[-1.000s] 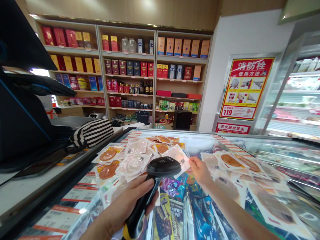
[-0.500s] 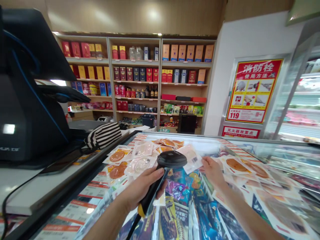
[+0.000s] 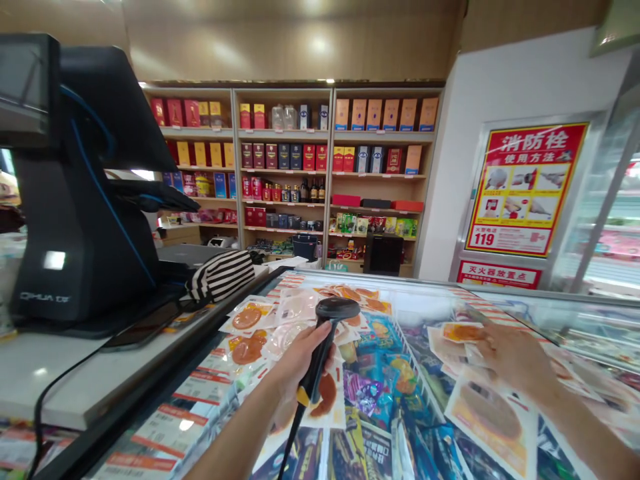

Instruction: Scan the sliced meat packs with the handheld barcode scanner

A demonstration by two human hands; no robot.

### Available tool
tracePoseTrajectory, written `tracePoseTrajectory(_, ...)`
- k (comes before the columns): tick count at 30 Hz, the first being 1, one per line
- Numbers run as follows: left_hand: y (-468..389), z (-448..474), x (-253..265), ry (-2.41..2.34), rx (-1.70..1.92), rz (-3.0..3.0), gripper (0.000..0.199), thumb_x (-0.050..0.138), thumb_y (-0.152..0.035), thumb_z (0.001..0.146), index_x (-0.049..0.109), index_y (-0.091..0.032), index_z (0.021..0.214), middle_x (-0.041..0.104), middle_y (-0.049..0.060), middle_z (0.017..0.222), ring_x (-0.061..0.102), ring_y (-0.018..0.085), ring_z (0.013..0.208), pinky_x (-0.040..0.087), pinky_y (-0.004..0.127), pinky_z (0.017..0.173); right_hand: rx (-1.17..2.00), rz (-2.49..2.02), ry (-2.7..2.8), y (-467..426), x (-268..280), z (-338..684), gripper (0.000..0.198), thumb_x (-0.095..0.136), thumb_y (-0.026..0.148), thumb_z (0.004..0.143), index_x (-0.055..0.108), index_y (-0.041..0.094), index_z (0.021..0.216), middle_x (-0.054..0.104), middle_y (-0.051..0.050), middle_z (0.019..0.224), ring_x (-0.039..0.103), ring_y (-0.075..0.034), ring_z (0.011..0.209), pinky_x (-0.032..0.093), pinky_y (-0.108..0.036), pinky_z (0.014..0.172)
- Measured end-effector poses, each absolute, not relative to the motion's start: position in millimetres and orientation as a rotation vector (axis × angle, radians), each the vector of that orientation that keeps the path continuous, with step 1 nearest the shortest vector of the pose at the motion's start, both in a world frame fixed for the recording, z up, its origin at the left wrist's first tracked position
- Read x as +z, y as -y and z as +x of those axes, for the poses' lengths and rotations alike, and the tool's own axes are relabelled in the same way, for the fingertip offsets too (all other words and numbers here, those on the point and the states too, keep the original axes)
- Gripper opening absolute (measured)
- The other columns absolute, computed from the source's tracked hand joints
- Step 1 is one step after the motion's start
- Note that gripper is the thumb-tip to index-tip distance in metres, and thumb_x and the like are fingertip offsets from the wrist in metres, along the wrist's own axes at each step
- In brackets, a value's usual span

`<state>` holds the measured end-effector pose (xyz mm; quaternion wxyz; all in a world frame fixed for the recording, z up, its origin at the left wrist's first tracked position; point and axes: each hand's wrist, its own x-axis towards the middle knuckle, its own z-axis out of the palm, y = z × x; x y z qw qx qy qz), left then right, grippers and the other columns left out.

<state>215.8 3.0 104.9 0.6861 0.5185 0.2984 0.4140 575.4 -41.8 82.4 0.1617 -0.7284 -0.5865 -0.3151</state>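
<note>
Your left hand (image 3: 306, 353) is closed around the handle of the black scanner (image 3: 339, 308), open no wider than the handle itself, with your thumb lying up toward the scanner's head. The head sticks out above your fist at 1 o'clock, and the cord (image 3: 291, 437) drops from the handle's yellow base toward 7 o'clock.

Your right hand (image 3: 517, 357) reaches in from 4 o'clock, its fingers at the right end of a small orange packet (image 3: 461, 332). They touch or nearly cover that end; you can't tell whether they pinch it or just rest there. The packet lies at about 10 o'clock from your right hand, over other pale packets. A larger packet (image 3: 493, 407) with a round slice is at 7 o'clock from the same hand.

At 10 o'clock from your left hand, more flat packets (image 3: 247, 317) spread over the glass top of the freezer (image 3: 420, 300). Colourful snack bags (image 3: 365, 393) show at 4 o'clock from that hand, and price labels (image 3: 160, 430) at 8 o'clock.
</note>
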Motion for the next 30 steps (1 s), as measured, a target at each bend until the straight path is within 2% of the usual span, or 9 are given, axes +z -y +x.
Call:
tracePoseTrajectory(2, -1.9, 215.4, 105.3, -0.692, 0.961, 1.142, 0.034, 0.047, -0.049, 0.066, 0.043, -0.016, 0.071, 0.047, -0.004, 0.050, 0.042, 0.007, 0.040, 0.027, 0.020, 0.041, -0.844, -1.963, 1.722, 27.3, 81.4, 539.6, 0.021, 0.040, 0.026, 0.068, 0.058, 0.020, 0.077, 0.059, -0.009, 0.094, 0.053, -0.024, 0.088, 0.037, -0.038, 0.076)
tracePoseTrajectory(3, -1.8, 214.8, 104.8, -0.696, 0.970, 1.135, 0.034, 0.046, -0.049, 0.066, 0.043, -0.016, 0.071, 0.047, -0.004, 0.051, 0.042, 0.007, 0.040, 0.027, 0.020, 0.041, -0.737, -1.932, 1.738, 17.0, 80.9, 517.4, 0.025, 0.039, 0.028, 0.069, 0.058, 0.019, 0.082, 0.059, -0.008, 0.095, 0.052, -0.022, 0.089, 0.036, -0.036, 0.079)
tracePoseTrajectory(6, -3.6, 212.0, 101.1, -0.668, 0.943, 1.141, 0.033, 0.045, -0.048, 0.068, 0.043, -0.015, 0.070, 0.048, -0.003, 0.053, 0.043, 0.007, 0.041, 0.028, 0.020, 0.041, -0.372, -1.851, 1.949, -21.9, 75.4, 452.2, 0.036, 0.039, 0.028, 0.069, 0.051, 0.017, 0.101, 0.057, -0.007, 0.102, 0.051, -0.019, 0.093, 0.037, -0.031, 0.080)
tracePoseTrajectory(10, -5.9, 210.9, 96.1, -0.636, 0.879, 1.137, 0.033, 0.044, -0.047, 0.069, 0.044, -0.015, 0.073, 0.048, -0.002, 0.052, 0.042, 0.007, 0.039, 0.029, 0.020, 0.040, -0.255, -1.786, 2.183, -68.0, 58.7, 409.6, 0.054, 0.048, 0.020, 0.059, 0.040, 0.019, 0.113, 0.048, -0.006, 0.114, 0.047, -0.020, 0.098, 0.039, -0.029, 0.076)
tracePoseTrajectory(16, 0.9, 217.0, 95.1, -0.643, 0.838, 1.112, 0.034, 0.045, -0.047, 0.067, 0.046, -0.014, 0.074, 0.049, -0.002, 0.051, 0.043, 0.007, 0.039, 0.029, 0.020, 0.039, -0.285, -1.817, 2.294, -84.5, 45.0, 413.5, 0.028, 0.036, 0.013, 0.068, 0.054, 0.014, 0.089, 0.059, -0.011, 0.091, 0.055, -0.019, 0.082, 0.039, -0.026, 0.070)
tracePoseTrajectory(19, 4.2, 218.2, 94.3, -0.617, 0.812, 1.134, 0.037, 0.045, -0.049, 0.065, 0.047, -0.014, 0.074, 0.049, -0.002, 0.051, 0.044, 0.008, 0.040, 0.030, 0.021, 0.040, -0.370, -1.834, 2.280, -77.5, 43.1, 415.5, 0.028, 0.029, 0.012, 0.074, 0.056, 0.012, 0.082, 0.060, -0.013, 0.081, 0.056, -0.021, 0.077, 0.039, -0.028, 0.066)
tracePoseTrajectory(24, 7.7, 217.4, 94.8, -0.585, 0.803, 1.156, 0.037, 0.044, -0.050, 0.065, 0.047, -0.014, 0.069, 0.048, -0.001, 0.050, 0.042, 0.008, 0.038, 0.030, 0.021, 0.039, -0.576, -1.894, 2.163, -53.8, 39.0, 426.4, 0.025, 0.029, 0.017, 0.077, 0.054, 0.016, 0.079, 0.062, -0.009, 0.073, 0.057, -0.020, 0.068, 0.036, -0.027, 0.057)
tracePoseTrajectory(30, 15.2, 217.5, 99.7, -0.556, 0.797, 1.147, 0.033, 0.043, -0.048, 0.068, 0.046, -0.015, 0.068, 0.048, -0.002, 0.052, 0.041, 0.007, 0.038, 0.028, 0.019, 0.038, -0.266, -1.935, 1.665, -8.3, 47.3, 455.0, 0.017, 0.033, 0.027, 0.073, 0.048, 0.020, 0.075, 0.060, -0.003, 0.067, 0.056, -0.017, 0.063, 0.037, -0.026, 0.055)
